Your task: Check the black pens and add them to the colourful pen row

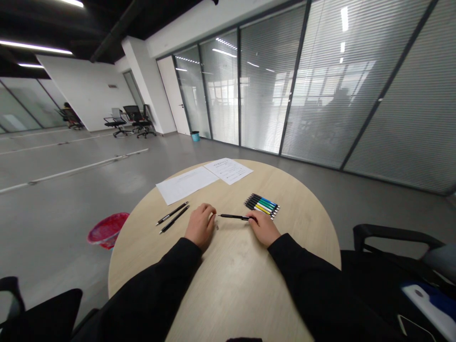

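My right hand point(264, 228) grips the rear end of a black pen point(233, 216), which lies level just above or on the table, its thin tip pointing left. Close to that tip is my left hand point(201, 224), fingers curled and pinched together; whatever they hold is too small to name. A tiny clear or grey piece point(217, 228) shows beside the left hand. Left of that hand lie two dark pens, a nearer black one point(174, 219) and a farther one point(172, 213). Beyond my right hand is a row of several pens point(262, 203) with blue, green, white and yellow barrels.
Two paper sheets, a blank-looking one point(187, 184) and a printed one point(230, 170), lie at the far side of the round wooden table point(228, 294). A red-lined bin point(108, 229) stands on the floor at left. A black armchair point(392, 232) is at right.
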Tool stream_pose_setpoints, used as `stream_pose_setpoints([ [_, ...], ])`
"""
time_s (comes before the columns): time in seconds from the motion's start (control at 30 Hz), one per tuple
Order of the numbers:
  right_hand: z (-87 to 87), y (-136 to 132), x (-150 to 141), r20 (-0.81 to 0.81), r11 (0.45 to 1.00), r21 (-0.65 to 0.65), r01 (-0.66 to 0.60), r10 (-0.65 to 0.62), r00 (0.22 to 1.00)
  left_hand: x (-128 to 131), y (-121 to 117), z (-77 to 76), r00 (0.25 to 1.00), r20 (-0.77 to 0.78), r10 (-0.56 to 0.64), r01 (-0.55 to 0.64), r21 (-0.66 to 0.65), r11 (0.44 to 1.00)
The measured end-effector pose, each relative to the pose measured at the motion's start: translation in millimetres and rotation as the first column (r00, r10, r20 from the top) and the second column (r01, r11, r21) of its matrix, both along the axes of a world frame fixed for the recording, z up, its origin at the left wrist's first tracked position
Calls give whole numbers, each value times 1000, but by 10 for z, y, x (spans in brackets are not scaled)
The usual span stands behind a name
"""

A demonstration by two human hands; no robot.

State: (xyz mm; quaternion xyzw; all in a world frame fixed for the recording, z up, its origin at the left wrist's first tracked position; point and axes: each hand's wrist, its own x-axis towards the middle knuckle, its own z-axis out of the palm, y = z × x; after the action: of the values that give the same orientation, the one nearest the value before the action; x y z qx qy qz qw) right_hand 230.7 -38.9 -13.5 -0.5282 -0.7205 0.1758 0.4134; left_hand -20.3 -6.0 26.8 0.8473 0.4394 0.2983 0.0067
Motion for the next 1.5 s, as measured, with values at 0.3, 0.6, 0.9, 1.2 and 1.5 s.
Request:
stream_pose_setpoints([
  [0.3,4,-1,0,-15,1000,-1,6,-6,1000,13,-29,3,999,25,-47,48,-37,998],
  [0.6,25,-9,4,-14,1000,-11,8,-9,1000,23,-35,26,994,56,-93,96,-52,994],
  [0.9,11,-3,13,-14,1000,-1,0,0,1000,36,-42,30,986,113,-127,139,-106,985],
  [1.2,33,-15,9,-6,1000,-13,8,-8,1000,39,-43,51,977,161,-137,162,-151,975],
  [1.5,71,-46,-18,-1,1000,-11,-7,7,1000,29,-18,12,975,156,-156,182,-171,968],
])
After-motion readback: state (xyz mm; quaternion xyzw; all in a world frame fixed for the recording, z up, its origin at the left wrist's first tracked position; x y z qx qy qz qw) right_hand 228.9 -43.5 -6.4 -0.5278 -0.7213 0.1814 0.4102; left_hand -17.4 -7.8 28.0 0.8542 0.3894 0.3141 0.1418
